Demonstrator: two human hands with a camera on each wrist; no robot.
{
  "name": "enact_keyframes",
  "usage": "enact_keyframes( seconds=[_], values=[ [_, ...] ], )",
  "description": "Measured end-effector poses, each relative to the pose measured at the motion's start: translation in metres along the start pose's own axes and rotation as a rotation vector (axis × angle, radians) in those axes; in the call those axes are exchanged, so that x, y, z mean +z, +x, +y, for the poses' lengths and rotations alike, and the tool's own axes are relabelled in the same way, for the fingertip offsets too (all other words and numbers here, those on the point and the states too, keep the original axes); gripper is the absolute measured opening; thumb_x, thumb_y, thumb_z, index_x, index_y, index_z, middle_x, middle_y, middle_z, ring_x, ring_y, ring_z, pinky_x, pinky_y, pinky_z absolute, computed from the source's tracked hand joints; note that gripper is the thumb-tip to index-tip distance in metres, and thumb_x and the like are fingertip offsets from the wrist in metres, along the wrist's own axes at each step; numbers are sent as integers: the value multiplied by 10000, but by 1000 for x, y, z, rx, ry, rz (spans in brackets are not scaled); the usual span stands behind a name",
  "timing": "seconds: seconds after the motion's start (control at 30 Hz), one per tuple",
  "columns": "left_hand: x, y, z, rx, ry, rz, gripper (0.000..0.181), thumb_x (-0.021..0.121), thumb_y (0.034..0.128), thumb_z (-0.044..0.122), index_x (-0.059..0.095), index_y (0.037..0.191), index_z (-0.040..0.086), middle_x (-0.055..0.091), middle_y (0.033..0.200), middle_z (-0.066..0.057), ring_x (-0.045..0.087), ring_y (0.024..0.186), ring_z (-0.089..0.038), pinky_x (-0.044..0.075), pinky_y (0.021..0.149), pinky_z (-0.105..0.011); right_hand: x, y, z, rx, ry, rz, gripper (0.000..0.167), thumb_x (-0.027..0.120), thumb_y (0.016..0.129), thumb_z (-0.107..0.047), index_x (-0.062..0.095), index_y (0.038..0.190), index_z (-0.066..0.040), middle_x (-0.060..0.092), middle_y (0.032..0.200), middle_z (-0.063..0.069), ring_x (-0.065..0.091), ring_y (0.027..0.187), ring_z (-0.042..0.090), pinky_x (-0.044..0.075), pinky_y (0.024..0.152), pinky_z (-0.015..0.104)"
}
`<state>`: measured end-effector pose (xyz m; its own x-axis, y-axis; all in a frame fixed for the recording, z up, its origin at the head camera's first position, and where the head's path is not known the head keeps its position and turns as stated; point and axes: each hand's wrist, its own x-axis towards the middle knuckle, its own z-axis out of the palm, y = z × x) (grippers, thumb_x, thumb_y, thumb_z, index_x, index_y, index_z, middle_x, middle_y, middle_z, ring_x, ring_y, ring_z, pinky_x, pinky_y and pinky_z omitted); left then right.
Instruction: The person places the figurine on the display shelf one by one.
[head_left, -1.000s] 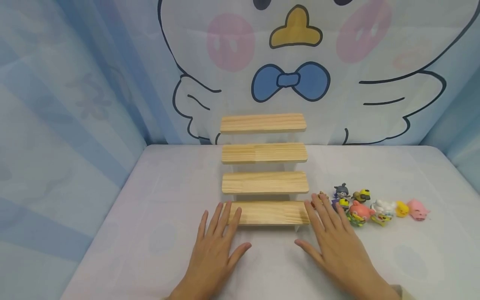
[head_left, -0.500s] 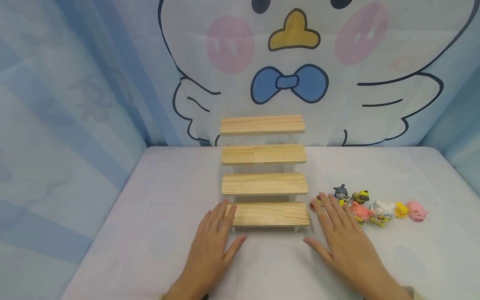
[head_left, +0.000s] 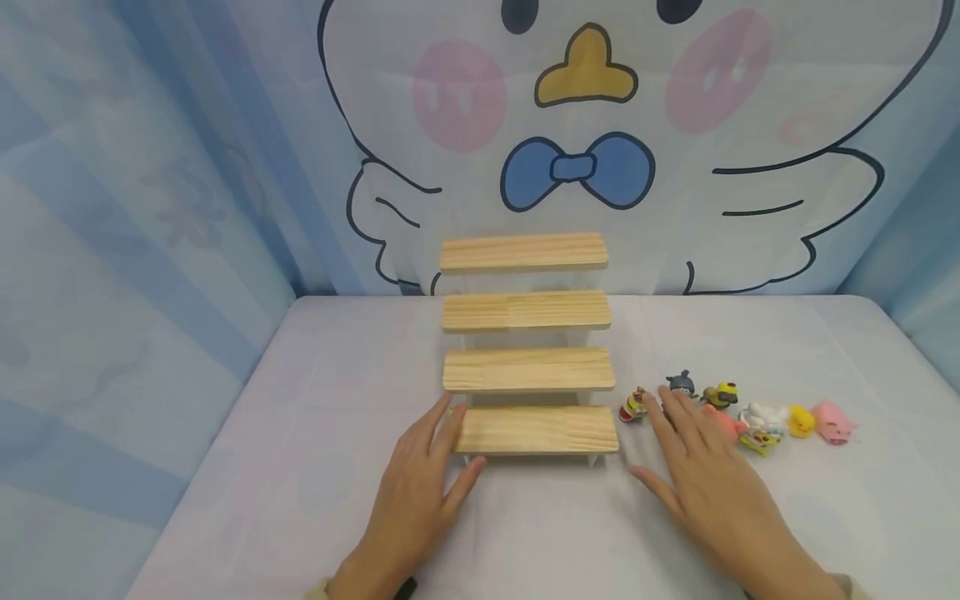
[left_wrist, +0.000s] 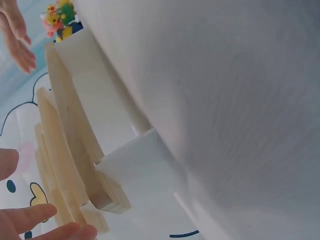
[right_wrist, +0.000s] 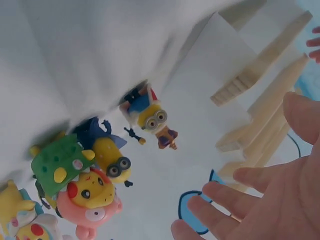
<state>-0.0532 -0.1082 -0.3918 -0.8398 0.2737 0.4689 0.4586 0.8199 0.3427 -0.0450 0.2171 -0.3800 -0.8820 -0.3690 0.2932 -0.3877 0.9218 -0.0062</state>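
Behind the scene, a blue-and-white printed cloth backdrop (head_left: 480, 200) is shown; before it, a table (head_left: 360, 350) is covered in pale cloth. On this table is placed a four-tiered stand of pale wooden boards on white supports (head_left: 528, 369); its long axis is directed left to right, its tiers being stepped upward toward the backdrop. The left hand (head_left: 416, 483) is held at the stand's left front end, the right hand (head_left: 716, 492) over the toys; the fingers of both are extended and relaxed. Nothing is gripped; contact cannot be told. To the stand's right, a cluster of small, colourful, plastic-looking toys (head_left: 723, 422) is gathered. Beside it, a yellow goggled figure in blue and red (right_wrist: 145, 112) is seen upright, its face turned nearward. The stand is judged assembled, handling of the toys not yet begun.
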Motion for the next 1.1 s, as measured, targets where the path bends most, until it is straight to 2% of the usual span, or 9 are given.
enact_keyframes(
  seconds=[0.17, 0.33, 0.4, 0.5, 0.57, 0.67, 0.8, 0.97, 1.1],
  values=[
    [1, 4, -2, 5, -19, 47, 610, 682, 940, 348, 481, 1452, 86, 497, 1470, -144, 534, 1290, -314, 484, 1063, -514, -3, -1, 5, 1, 6, 19, 797, 579, 975, -463, 273, 1541, 7, 331, 1545, 244, 316, 1399, 398, -76, 1268, 307],
    [2, 7, -5, 14, -16, 102, 559, 706, 925, 286, 527, 1406, 66, 542, 1420, -139, 567, 1244, -320, 514, 1026, -508, -5, -1, 8, 10, -12, 3, 808, 588, 965, -481, 292, 1530, 14, 343, 1534, 236, 328, 1386, 400, -22, 1281, 361],
    [2, 8, -7, 17, -17, 127, 544, 717, 916, 262, 542, 1390, 59, 555, 1402, -140, 576, 1230, -326, 522, 1013, -509, -5, -1, 9, 7, -14, 14, 784, 503, 997, -533, 313, 1518, 22, 356, 1523, 241, 340, 1380, 405, 10, 1284, 379],
    [1, 10, -9, 16, -19, 154, 528, 724, 910, 243, 559, 1375, 57, 565, 1382, -144, 585, 1209, -334, 533, 993, -510, -5, -1, 11, -3, -18, 25, 804, 269, 1029, -619, 323, 1510, 23, 370, 1513, 243, 360, 1371, 409, 31, 1285, 395],
    [2, 12, -11, 13, -24, 163, 525, 722, 913, 239, 559, 1377, 55, 566, 1376, -144, 587, 1204, -332, 535, 990, -508, -6, -1, 13, -6, -12, 28, 800, 230, 1032, -618, 333, 1506, 18, 380, 1508, 236, 374, 1366, 407, 103, 1280, 430],
    [2, 15, -13, 7, -45, 166, 515, 712, 923, 232, 557, 1380, 50, 568, 1366, -139, 586, 1207, -314, 536, 995, -494, -8, 0, 15, 9, -10, -10, 747, 495, 1009, -523, 341, 1498, 19, 385, 1496, 228, 382, 1356, 402, 265, 1216, 533],
    [1, 19, -15, -12, -80, 171, 494, 700, 933, 212, 558, 1374, 38, 569, 1352, -135, 580, 1217, -288, 530, 1015, -466, -12, 3, 17, 46, -2, -69, 815, 771, 857, -321, 368, 1472, 32, 413, 1452, 234, 400, 1325, 406, 402, 1086, 618],
    [0, 24, -17, -48, -128, 177, 457, 668, 956, 196, 562, 1371, 37, 568, 1347, -137, 560, 1249, -267, 515, 1047, -441, -15, 7, 21, 108, 1, -157, 790, 789, 857, -285, 392, 1459, 39, 448, 1423, 261, 424, 1304, 440, 403, 1075, 649],
    [0, 27, -19, -73, -167, 174, 430, 648, 969, 190, 567, 1366, 46, 574, 1341, -125, 554, 1264, -255, 509, 1057, -441, -13, 8, 26, 123, -20, -180, 782, 806, 842, -250, 406, 1446, 45, 465, 1402, 277, 438, 1288, 450, 410, 1064, 655]
  ],
)
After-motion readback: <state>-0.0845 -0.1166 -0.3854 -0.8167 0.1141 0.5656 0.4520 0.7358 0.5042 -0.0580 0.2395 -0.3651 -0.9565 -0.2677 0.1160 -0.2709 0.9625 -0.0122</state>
